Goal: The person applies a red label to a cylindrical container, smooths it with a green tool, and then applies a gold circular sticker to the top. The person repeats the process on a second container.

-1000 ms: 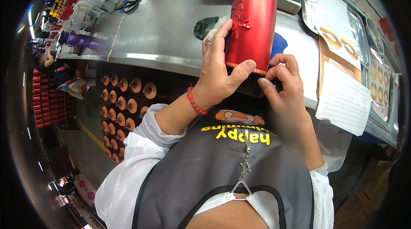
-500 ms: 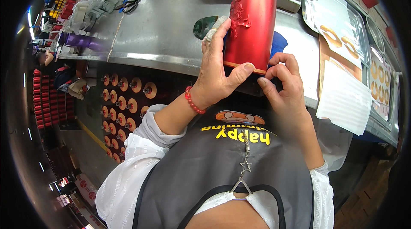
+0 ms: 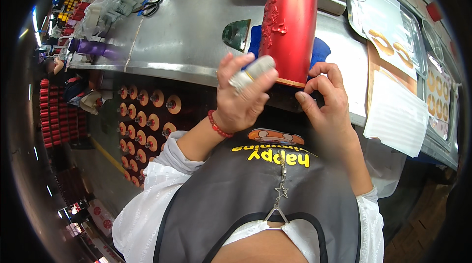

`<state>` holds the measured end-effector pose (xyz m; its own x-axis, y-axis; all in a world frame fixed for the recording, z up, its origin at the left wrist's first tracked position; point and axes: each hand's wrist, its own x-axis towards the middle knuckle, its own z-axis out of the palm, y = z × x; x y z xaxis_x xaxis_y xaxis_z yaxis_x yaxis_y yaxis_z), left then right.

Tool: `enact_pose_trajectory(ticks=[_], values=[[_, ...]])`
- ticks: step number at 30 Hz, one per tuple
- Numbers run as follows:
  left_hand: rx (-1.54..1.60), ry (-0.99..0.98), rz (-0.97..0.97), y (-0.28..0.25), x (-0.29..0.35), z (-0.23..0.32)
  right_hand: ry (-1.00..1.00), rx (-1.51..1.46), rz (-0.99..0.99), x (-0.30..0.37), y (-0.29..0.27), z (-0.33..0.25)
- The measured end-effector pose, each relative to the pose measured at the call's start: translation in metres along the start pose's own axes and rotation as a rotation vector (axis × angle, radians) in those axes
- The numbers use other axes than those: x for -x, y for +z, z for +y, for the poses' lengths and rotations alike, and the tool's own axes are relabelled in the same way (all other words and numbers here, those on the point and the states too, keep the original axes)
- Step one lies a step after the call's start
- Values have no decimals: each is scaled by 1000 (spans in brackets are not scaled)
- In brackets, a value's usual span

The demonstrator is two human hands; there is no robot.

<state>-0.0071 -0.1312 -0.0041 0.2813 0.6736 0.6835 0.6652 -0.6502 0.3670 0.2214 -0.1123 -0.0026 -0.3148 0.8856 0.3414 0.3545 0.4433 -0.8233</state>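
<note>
A red cylindrical bottle (image 3: 292, 27) with a raised ornament and a gold-coloured band at its near end lies on a blue cloth-like rest (image 3: 320, 50) at the table's edge. My left hand (image 3: 238, 98), slightly blurred, is closed round a greyish-white wrapped wad (image 3: 253, 73) beside the bottle's near left side. Curled at the near right corner of the bottle is my right hand (image 3: 327, 93), thumb and forefinger close together. Whatever lies between those fingertips is too small to make out. A dark green flat piece (image 3: 236, 35) rests left of the bottle.
Black-handled scissors (image 3: 151, 5) and plastic bags (image 3: 115, 10) lie at the far left of the metal table (image 3: 182, 27). Trays with gold rings on paper (image 3: 388, 42) and white sheets (image 3: 396, 110) are on the right. Several capped red bottles (image 3: 140, 118) stand below, left.
My left hand has come off the bottle's side and moved nearer to me, carrying the wad with it. The bottle has turned slightly, while my right hand stays at its near end.
</note>
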Motion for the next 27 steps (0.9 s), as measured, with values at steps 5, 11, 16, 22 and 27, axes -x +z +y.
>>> enact_pose_trajectory(ticks=[5, 11, 16, 22, 27], values=[[-192, 353, -28, 5, -14, -4, 1, 2, -7, 1, 2, 1], [-35, 243, -53, 5, -13, -8, 4, 39, -18, 1, 0, -3], [140, -128, 15, 3, 26, -10, 13, 52, -24, 0, 0, -9], [-125, 304, -38, -1, -10, -10, 9, 19, 38, 6, -8, -11], [0, 321, -94, 3, -28, -8, 196, -458, 239, 1, -25, -29]])
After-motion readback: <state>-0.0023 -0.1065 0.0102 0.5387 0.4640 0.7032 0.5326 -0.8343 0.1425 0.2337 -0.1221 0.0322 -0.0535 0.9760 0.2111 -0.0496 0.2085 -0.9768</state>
